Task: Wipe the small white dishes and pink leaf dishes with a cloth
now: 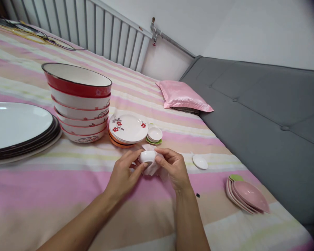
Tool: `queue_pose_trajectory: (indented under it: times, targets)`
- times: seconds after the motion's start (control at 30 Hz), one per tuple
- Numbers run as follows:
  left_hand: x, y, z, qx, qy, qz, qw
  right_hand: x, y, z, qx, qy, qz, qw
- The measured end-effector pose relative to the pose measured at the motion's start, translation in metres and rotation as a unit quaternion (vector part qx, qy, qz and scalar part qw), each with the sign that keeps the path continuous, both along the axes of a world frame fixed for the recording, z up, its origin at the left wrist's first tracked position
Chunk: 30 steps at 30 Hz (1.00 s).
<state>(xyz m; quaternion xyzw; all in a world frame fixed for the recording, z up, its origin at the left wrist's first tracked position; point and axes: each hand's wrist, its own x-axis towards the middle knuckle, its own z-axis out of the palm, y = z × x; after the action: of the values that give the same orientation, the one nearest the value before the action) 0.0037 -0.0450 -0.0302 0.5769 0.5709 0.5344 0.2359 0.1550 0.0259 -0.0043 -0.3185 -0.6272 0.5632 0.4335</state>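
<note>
A small white bowl point(147, 156) is held up over the striped sheet, its edge pinched between the thumb and fingers of my left hand point(125, 170). My right hand point(174, 165) is closed on a thin white tissue point(152, 168), pressing it against the bowl's right side. Part of the tissue shows above and below the bowl. Just beyond my hands is a stack of small white dishes point(155, 134) with a green leaf-shaped one at the bottom. To the right of my right hand lies a single small white dish point(200, 162).
Tall stacked red-and-white bowls point(81, 104) stand at left, beside large dark-edged plates point(18, 129). Flowered plates point(128, 129) sit beyond my left hand. Pink leaf-shaped dishes point(248, 195) are at right, near the grey headboard point(264, 108). A pink pillow point(184, 94) lies farther back.
</note>
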Motion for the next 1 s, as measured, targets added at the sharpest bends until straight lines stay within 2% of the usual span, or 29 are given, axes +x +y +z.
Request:
queue_pose_trajectory:
  times: [0.33, 0.47, 0.53, 0.63, 0.77, 0.87, 1.0]
  targets:
    - [0.0016, -0.0013, -0.0023, 0.022, 0.124, 0.015, 0.992, -0.0019, -0.0019, -0.0003, 0.039, -0.082, 0.017, 0.996]
    - [0.0018, -0.0007, -0.0028, 0.025, 0.141, 0.005, 0.990, -0.0023, -0.0024, 0.0012, 0.048, -0.101, 0.027, 0.993]
    - [0.0020, -0.0008, -0.0031, 0.029, 0.133, 0.008, 0.991, -0.0015, -0.0023, 0.0011, 0.022, -0.078, 0.032, 0.996]
    - [0.0027, -0.0008, -0.0024, 0.053, 0.107, 0.029, 0.992, 0.0001, -0.0018, 0.0000, -0.062, -0.009, 0.046, 0.997]
    - [0.0036, -0.0004, 0.0005, 0.074, 0.064, 0.055, 0.994, 0.0005, -0.0009, 0.0011, -0.166, 0.084, 0.042, 0.982]
    - [0.0044, -0.0002, 0.0023, 0.038, 0.017, 0.055, 0.998, -0.0002, 0.0002, 0.0036, -0.215, 0.144, 0.023, 0.966]
    - [0.0063, -0.0002, 0.0034, -0.049, -0.101, 0.001, 0.994, -0.0007, 0.0014, 0.0051, -0.217, 0.175, -0.001, 0.960]
